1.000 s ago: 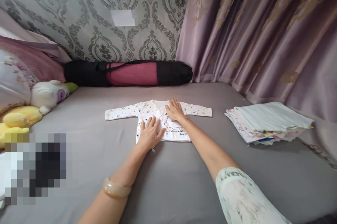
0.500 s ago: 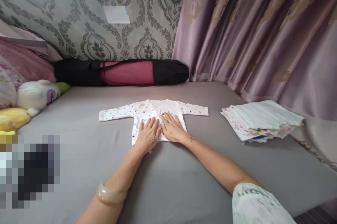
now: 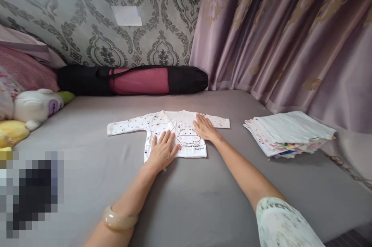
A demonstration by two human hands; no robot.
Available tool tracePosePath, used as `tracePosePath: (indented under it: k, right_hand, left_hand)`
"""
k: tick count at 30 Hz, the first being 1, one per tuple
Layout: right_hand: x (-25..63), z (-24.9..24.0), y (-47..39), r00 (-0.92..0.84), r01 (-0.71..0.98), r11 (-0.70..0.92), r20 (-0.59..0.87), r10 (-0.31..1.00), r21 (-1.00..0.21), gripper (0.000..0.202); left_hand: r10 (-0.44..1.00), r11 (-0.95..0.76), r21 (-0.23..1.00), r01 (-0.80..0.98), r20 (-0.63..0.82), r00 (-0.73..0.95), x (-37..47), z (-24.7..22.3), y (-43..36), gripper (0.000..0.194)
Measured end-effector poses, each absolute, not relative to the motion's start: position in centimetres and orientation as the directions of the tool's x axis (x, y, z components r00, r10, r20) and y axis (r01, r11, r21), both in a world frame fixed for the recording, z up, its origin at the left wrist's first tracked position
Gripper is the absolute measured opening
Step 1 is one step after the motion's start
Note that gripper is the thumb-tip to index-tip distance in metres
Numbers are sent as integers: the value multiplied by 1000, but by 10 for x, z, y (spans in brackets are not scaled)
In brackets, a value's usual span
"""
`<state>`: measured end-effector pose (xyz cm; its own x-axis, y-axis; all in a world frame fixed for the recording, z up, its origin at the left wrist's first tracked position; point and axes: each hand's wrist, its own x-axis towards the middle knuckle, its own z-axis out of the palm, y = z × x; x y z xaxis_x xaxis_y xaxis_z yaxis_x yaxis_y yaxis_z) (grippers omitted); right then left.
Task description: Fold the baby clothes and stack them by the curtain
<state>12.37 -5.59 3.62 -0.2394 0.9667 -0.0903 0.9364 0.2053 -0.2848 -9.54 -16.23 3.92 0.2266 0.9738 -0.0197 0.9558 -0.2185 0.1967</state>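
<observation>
A small white baby shirt (image 3: 174, 121) lies spread on the grey bed sheet (image 3: 232, 169), both sleeves stretched out sideways. Its front carries a hippo drawing and lettering, and small prints dot the sleeves. My left hand (image 3: 163, 149) rests flat on the lower left part of the shirt, fingers outstretched. At the shirt's right shoulder, where the sleeve begins, my right hand (image 3: 205, 126) lies with its fingers straight. Neither hand grips the cloth. A pale bangle (image 3: 119, 219) circles my left forearm.
To the right sits a stack of folded cloths (image 3: 290, 131). A long black and red bag (image 3: 139, 80) lies along the wall. Plush toys (image 3: 37, 105) are at the left, above a blurred-out patch. Purple curtains (image 3: 247, 26) hang at the right.
My right hand has moved right and slightly up, from the shirt's middle to its right shoulder, uncovering the hippo drawing. My left hand stays in nearly the same place.
</observation>
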Motion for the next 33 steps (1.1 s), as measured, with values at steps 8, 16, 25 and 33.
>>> tracePosePath:
  k: [8, 16, 25, 33]
  right_hand:
    - [153, 39, -62, -147, 965, 117, -114, 983, -235, 69]
    - [201, 35, -64, -10, 996, 2, -84, 996, -93, 58]
    - [229, 45, -58, 197, 978, -198, -18, 980, -60, 50]
    - [226, 57, -42, 440, 873, -431, -12, 898, -227, 41]
  left_hand:
    - [972, -218, 200, 955, -38, 230, -95, 42, -163, 59]
    - [972, -218, 199, 955, -46, 232, -95, 41, -162, 60]
    - [969, -214, 175, 961, -85, 231, -94, 43, -163, 59]
    - [968, -210, 170, 963, -103, 230, -95, 40, -162, 63]
